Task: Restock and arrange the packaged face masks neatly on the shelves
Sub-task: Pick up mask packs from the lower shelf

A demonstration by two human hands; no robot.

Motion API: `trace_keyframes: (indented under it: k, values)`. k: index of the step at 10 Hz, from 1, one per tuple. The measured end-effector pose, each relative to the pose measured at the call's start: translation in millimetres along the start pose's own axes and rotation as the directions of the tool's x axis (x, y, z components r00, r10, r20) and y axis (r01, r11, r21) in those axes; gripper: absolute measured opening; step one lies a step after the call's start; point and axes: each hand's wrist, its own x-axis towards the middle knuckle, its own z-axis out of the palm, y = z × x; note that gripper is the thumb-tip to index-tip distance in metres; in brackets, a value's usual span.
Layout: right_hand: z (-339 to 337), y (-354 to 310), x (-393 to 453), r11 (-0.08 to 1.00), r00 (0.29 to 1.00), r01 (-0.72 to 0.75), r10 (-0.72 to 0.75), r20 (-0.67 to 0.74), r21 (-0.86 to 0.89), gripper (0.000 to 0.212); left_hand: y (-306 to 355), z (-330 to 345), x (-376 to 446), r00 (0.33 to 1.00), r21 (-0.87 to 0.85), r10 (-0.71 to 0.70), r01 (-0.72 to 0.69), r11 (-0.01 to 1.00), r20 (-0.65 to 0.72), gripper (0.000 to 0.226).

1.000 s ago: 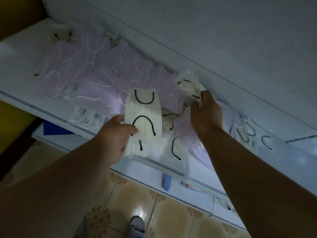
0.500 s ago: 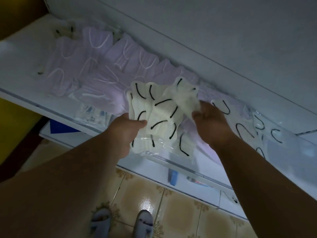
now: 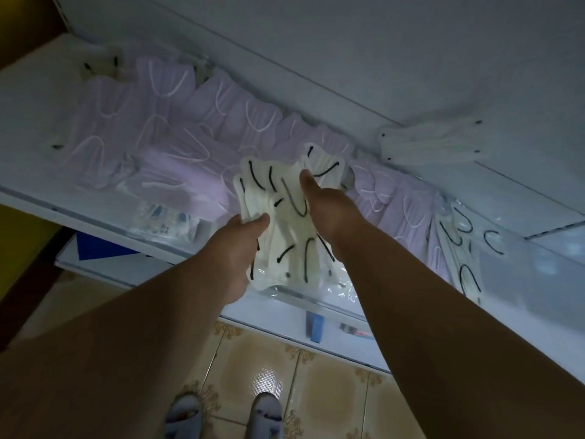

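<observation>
Two bare forearms reach up and forward from the lower corners and meet at the front edge of a white shelf (image 3: 38, 99). Between them is a fanned bundle of cream face masks with black ear loops (image 3: 278, 217), in clear wrapping, held over that front edge. The left hand (image 3: 235, 248) grips the bundle's left side, thumb curled over the top. The right hand (image 3: 329, 213) clasps the right side, thumb laid along the upper masks and fingers hidden behind them.

On the shelf, a long overlapping row of lilac masks with white ear loops (image 3: 177, 122) runs from the far left to past the right wrist. Right of it lie more wrapped masks with black loops (image 3: 465, 245). One cream mask (image 3: 433, 142) sits apart against the white back panel (image 3: 348, 42), upper right.

Below, a lower shelf (image 3: 133, 267) carries a blue-and-white box (image 3: 95, 248) and small packets too dim to identify. Glossy tan floor tiles (image 3: 316, 381) show beneath, with two grey slippers (image 3: 262, 413) at the bottom edge.
</observation>
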Motion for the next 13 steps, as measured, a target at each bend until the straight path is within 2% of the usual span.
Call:
trace_keyframes:
  k: [1, 2, 3, 4, 5, 6, 7, 8, 9, 10, 11, 12, 13]
  values:
    - [4, 1, 0, 0.982, 1.000, 0.009, -0.011, 0.011, 0.189, 0.089, -1, 3, -2, 0.999, 0.055, 0.053, -0.053, 0.997, 0.004, 0.049]
    - [7, 8, 1, 0.997, 0.995, 0.046, -0.040, -0.091, 0.063, 0.079, -1, 3, -2, 0.996, 0.099, 0.092, -0.091, 0.991, -0.014, 0.051]
    - [7, 19, -1, 0.998, 0.979, -0.031, 0.019, -0.203, -0.056, 0.094, 3, 0, -2, 0.993, 0.093, 0.119, -0.120, 0.988, 0.016, 0.062]
    - [5, 29, 1, 0.953, 0.977, -0.143, 0.179, -0.115, 0.268, 0.062, 3, -4, -3, 0.989, 0.128, 0.126, -0.135, 0.983, 0.075, 0.067]
    - [2, 37, 0, 0.810, 0.976, -0.205, 0.214, 0.047, 0.550, 0.024, 2, -7, -4, 0.987, 0.119, 0.111, -0.125, 0.985, 0.115, 0.061]
    - [-4, 45, 0, 0.763, 0.977, -0.159, 0.212, -0.010, 0.626, 0.011, 4, -12, -2, 0.995, 0.121, 0.090, -0.096, 0.988, 0.051, 0.047]
    - [-8, 51, -3, 0.783, 0.978, -0.132, 0.204, -0.050, 0.609, 0.007, 5, -13, -2, 0.999, 0.047, 0.048, -0.049, 0.998, 0.018, 0.036]
    - [-9, 49, -9, 0.763, 0.983, -0.149, 0.185, 0.009, 0.629, 0.010, 5, -11, -2, 0.995, 0.129, 0.096, -0.094, 0.987, -0.007, 0.025]
    - [-12, 44, -8, 0.703, 0.981, -0.151, 0.191, 0.019, 0.695, 0.011, 12, -7, -4, 0.994, 0.170, 0.113, -0.111, 0.979, -0.001, 0.029]
    - [-6, 41, -6, 0.692, 0.976, -0.138, 0.215, -0.020, 0.709, 0.006, 23, -6, -6, 0.989, 0.173, 0.147, -0.147, 0.974, 0.013, 0.028]
    - [8, 35, -9, 0.715, 0.980, -0.130, 0.198, -0.020, 0.687, 0.006, 36, -4, -22, 0.987, 0.190, 0.140, -0.152, 0.970, 0.074, 0.017]
    - [20, 25, -19, 0.664, 0.979, -0.119, 0.203, -0.025, 0.738, 0.007, 42, -15, -20, 0.994, 0.143, 0.059, -0.072, 0.987, 0.095, 0.045]
    - [29, 24, -29, 0.691, 0.976, -0.032, 0.178, -0.127, 0.722, 0.016, 43, -24, -24, 0.989, 0.231, 0.095, -0.119, 0.966, 0.115, 0.034]
